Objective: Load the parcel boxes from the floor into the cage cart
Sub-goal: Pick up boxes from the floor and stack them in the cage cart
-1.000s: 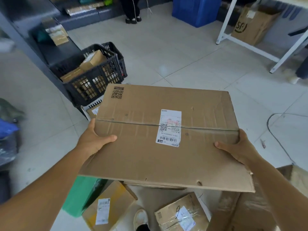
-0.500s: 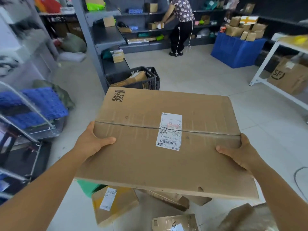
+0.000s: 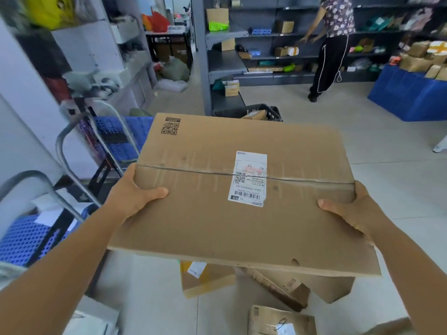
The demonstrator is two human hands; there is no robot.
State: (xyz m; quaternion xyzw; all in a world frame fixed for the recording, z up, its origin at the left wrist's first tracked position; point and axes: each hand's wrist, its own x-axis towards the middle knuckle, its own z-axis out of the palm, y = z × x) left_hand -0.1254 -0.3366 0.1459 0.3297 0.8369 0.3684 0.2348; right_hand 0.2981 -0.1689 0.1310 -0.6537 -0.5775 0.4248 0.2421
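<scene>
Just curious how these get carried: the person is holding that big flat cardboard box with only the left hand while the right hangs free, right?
Not quite. The head view shows both hands on the big flat cardboard box: the left hand grips its left edge, and the right hand grips its right edge rather than hanging free.

Flat box [image 3: 242, 189] held level at centre, off the floor. Left hand [image 3: 135, 194] grips its 9 o'clock edge, right hand [image 3: 350, 211] its 3 o'clock edge, thumbs on top. Cart [image 3: 72, 151] at 9 o'clock. Parcels [image 3: 278, 286] on floor at 6 o'clock.
</scene>
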